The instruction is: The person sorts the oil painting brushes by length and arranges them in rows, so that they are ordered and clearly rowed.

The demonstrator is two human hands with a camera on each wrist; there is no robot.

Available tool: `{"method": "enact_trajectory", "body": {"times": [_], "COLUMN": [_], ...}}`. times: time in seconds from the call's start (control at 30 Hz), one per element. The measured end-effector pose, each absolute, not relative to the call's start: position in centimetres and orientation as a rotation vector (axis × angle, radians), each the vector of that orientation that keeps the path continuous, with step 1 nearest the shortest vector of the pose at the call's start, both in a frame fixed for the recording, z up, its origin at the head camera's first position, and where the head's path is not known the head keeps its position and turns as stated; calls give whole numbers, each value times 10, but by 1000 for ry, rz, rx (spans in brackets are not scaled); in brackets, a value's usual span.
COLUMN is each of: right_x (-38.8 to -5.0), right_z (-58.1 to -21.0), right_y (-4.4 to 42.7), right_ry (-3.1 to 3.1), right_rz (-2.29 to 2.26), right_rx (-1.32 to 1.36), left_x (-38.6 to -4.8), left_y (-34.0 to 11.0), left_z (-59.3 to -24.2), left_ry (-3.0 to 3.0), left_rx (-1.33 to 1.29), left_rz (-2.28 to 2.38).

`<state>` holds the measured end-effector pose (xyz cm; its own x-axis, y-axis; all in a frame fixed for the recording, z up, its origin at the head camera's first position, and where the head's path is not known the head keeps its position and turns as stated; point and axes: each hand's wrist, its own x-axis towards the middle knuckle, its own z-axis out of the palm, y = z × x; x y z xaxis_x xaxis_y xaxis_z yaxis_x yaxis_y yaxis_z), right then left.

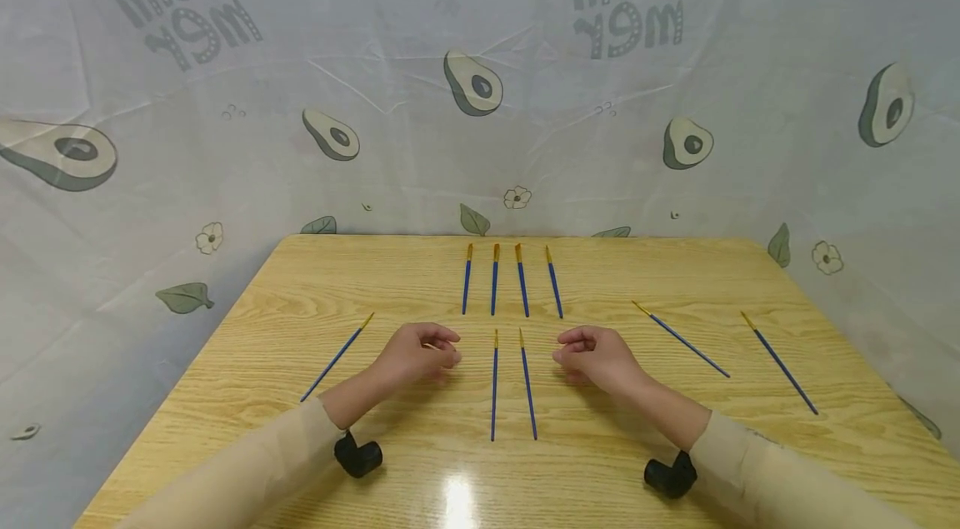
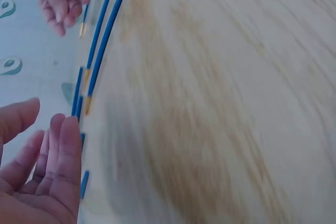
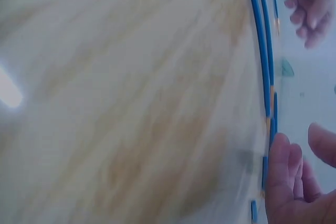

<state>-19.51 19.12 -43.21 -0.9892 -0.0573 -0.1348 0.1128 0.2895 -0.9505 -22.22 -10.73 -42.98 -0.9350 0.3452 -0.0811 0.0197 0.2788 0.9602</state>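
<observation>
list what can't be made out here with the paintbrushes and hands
- Left hand, head view: fingers partly hidden by its thumb.
- Right hand, right wrist view: cut off by the right and bottom edges.
- Two long paintbrushes, left wrist view: handle ends cut off by the top edge.
- Small mark on right sleeve, head view: too small to read.

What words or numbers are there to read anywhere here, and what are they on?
"SUM MER": backwards, in two rows, upper left of the pale cloth behind the table.
"SUM MER": the same, also backwards, further right on that cloth.
Right sleeve: a faint mark, too small to read.
Blue paintbrushes: no writing I can make out.
</observation>
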Motion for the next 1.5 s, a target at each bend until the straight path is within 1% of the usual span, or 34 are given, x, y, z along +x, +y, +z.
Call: {"method": "enact_trajectory", "body": {"times": [0.1,0.33,0.67,0.87,1.17,1.5], "right_x": [-194,-196,-207,-216,-223,-229], "right_z": [-428,-424,-420,-422,-420,-425], "right_y": [199,225,272,302,345,375], "right_ry": [2414,2438,2487,2474,2539,2614], "right_rz": [-1768,-1715,-1651,-1614,-1570,-1533], "right_rx": [8,-171,-255,-311,-267,-197], "left_x": [-230,-234,-246,-252,-255,-255], "left_y": [-120,-155,-208,-237,-268,-285], "left_z": [-437,-429,-419,-425,-434,-438], "left_ry": [2267,2318,2458,2464,2469,2526], "left_rx": [363,422,446,442,401,315], "left_rz": [1708,1623,1625,1605,1604,1566]}}
